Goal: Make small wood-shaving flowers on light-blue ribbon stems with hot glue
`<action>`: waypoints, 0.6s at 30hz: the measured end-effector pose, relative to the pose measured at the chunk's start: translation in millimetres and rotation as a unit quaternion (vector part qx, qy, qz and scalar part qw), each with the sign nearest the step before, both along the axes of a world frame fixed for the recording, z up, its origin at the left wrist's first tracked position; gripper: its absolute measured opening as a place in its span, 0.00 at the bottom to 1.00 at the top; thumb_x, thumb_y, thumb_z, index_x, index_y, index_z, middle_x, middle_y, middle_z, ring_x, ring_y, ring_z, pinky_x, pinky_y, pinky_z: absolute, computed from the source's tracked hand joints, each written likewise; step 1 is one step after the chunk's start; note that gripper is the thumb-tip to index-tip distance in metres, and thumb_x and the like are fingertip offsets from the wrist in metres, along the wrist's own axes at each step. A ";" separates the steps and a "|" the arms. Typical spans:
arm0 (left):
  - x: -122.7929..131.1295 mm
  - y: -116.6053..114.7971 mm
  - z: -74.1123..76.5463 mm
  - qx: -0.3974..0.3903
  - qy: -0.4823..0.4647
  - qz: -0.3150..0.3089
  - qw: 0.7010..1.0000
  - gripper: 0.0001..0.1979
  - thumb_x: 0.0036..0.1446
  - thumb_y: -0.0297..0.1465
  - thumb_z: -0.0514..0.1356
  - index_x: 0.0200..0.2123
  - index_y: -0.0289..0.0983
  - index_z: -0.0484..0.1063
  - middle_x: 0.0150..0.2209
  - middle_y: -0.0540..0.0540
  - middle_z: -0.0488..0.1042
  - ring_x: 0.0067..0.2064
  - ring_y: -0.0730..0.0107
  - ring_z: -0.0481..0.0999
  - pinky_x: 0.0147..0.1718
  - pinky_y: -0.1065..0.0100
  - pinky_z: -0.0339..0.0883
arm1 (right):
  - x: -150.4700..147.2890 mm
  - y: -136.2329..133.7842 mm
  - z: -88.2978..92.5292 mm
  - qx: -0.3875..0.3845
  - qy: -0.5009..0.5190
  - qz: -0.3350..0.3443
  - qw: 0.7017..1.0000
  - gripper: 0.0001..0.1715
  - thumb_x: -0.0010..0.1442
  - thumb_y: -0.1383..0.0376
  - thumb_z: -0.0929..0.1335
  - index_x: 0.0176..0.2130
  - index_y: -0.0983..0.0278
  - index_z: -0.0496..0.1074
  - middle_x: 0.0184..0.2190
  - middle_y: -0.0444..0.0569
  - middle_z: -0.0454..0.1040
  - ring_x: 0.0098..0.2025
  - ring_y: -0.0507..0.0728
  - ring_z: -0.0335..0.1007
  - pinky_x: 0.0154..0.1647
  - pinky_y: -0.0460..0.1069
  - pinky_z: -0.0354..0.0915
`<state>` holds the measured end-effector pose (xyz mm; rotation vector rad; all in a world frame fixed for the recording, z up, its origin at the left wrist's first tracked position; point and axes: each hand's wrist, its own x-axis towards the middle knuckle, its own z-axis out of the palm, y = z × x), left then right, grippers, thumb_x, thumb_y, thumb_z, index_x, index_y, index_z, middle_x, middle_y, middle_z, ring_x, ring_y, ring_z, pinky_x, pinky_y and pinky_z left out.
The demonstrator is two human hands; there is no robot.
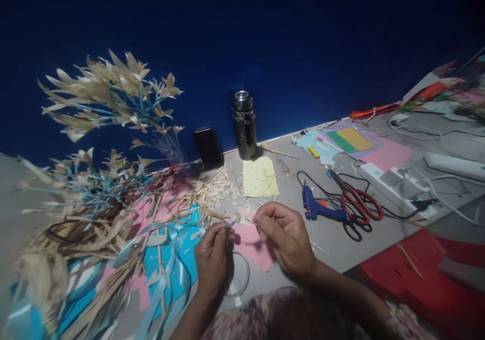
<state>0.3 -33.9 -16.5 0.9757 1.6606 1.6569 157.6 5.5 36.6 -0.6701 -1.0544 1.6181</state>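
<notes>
My left hand (212, 253) is closed in a pinch, with the tip of a thin light-blue strip (232, 223) poking out between thumb and finger. A thin pale loop of wire or cord (248, 274) hangs or lies just below that hand; I cannot tell if it joins the strip. To its right, my right hand (287, 237) is also pinched shut, and whatever its fingertips hold is too small to name. Both hands are above a pink sheet (254, 246) on the table. Light-blue ribbon (178, 264) and dried husk strips (113, 279) lie left of my left hand.
Dried-husk flowers (125, 97) on blue stems stand at the left. At the back are a phone (208, 149), a dark flask (245, 130) and a yellow pad (259, 177). A blue glue gun (322, 207), red-handled scissors (361, 206) and a power strip (396, 186) lie right.
</notes>
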 end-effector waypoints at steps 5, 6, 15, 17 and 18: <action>0.0 -1.2 -0.1 -0.004 0.014 0.003 1.000 0.07 0.55 0.35 0.64 0.30 0.37 0.79 0.22 0.48 0.79 0.24 0.65 0.78 0.26 0.67 0.72 | 1.3 -4.0 4.9 0.053 -0.048 -0.041 0.997 0.13 0.61 0.57 0.73 0.31 0.64 0.75 0.20 0.42 0.71 0.21 0.50 0.65 0.24 0.45 0.64; -0.7 -1.6 -1.0 -0.008 0.020 0.002 1.000 0.08 0.55 0.35 0.64 0.30 0.37 0.79 0.22 0.48 0.79 0.25 0.65 0.78 0.27 0.67 0.73 | 2.3 -5.3 7.3 0.069 -0.061 -0.058 0.994 0.13 0.61 0.58 0.73 0.31 0.64 0.74 0.20 0.43 0.72 0.21 0.51 0.65 0.23 0.45 0.64; -2.5 -1.8 -2.5 -0.011 0.045 0.003 0.999 0.08 0.56 0.35 0.63 0.30 0.38 0.80 0.22 0.47 0.79 0.25 0.64 0.79 0.27 0.66 0.73 | 8.4 -5.9 9.6 0.125 -0.053 -0.115 0.984 0.12 0.64 0.58 0.72 0.33 0.62 0.73 0.22 0.43 0.71 0.23 0.52 0.66 0.23 0.46 0.63; -2.0 -2.7 -1.6 0.000 0.064 0.005 0.998 0.08 0.56 0.34 0.63 0.29 0.38 0.80 0.23 0.48 0.79 0.25 0.64 0.78 0.27 0.65 0.73 | 8.9 -5.1 8.4 0.142 -0.054 -0.120 0.981 0.12 0.65 0.58 0.72 0.33 0.62 0.73 0.22 0.43 0.71 0.23 0.52 0.66 0.24 0.47 0.63; -1.9 -3.4 -1.6 0.004 0.075 0.005 0.997 0.08 0.56 0.34 0.63 0.29 0.39 0.80 0.23 0.47 0.79 0.25 0.64 0.78 0.27 0.65 0.73 | 9.1 -4.9 7.6 0.152 -0.052 -0.121 0.980 0.12 0.65 0.57 0.72 0.33 0.62 0.73 0.22 0.43 0.70 0.23 0.52 0.65 0.24 0.47 0.62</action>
